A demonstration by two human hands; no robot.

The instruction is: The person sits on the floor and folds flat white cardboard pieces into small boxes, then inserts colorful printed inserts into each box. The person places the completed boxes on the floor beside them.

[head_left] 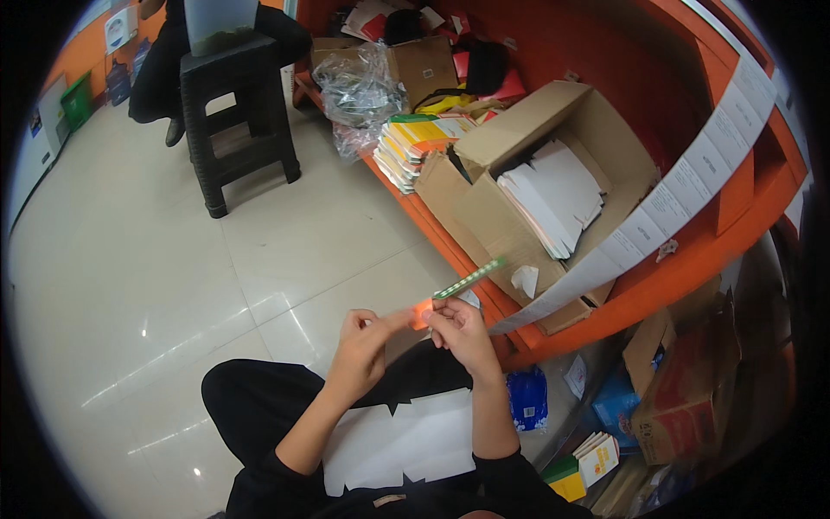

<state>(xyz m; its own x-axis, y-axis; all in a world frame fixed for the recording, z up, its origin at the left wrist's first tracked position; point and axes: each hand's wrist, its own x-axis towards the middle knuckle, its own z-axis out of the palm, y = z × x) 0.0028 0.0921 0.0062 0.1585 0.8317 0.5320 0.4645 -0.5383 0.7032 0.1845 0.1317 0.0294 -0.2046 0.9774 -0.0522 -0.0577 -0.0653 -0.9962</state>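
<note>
My right hand pinches a narrow strip between thumb and fingers. The strip's upper part is green with a row of pale spots, slightly blurred; its kind is unclear. At its lower end an orange piece shows between my two hands. My left hand is beside that orange end, fingers partly curled and the foremost ones smeared by motion, so whether they grip it does not show. Across my lap, beneath both forearms, lies a flat white card sheet with notched edges.
An orange shelf at the right bears an open cardboard box of white cards, stacked colourful cartons and clear plastic wrap. A long label strip hangs across it. A black stool stands far left, near a seated person.
</note>
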